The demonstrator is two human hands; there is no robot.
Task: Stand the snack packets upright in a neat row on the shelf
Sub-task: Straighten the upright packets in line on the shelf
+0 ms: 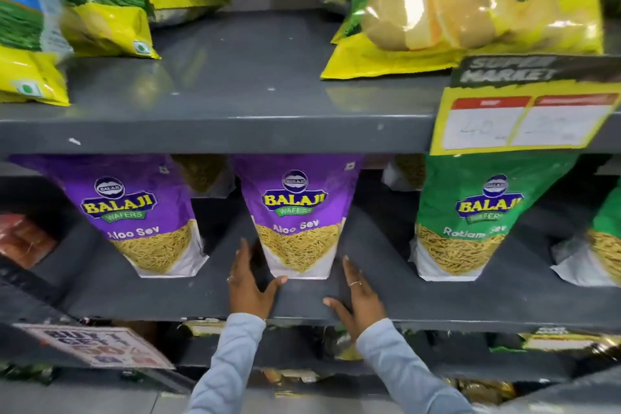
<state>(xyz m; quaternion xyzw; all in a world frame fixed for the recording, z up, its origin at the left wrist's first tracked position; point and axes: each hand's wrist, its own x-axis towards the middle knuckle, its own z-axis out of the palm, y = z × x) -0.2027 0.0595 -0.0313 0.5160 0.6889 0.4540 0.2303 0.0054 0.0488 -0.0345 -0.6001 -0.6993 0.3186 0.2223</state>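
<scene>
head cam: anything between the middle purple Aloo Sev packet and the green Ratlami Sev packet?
Only bare grey shelf lies between the middle purple packet and the green packet in the head view; the right hand sits at its front edge.

A dark grey middle shelf (369,299) carries upright packets in a row: two purple Aloo Sev packets (148,222) (297,218), well apart; a green Ratlam Sev packet (470,218) further right; the upper shelf (242,84) bears yellow-bottomed snack bags (470,10) at both ends.
</scene>
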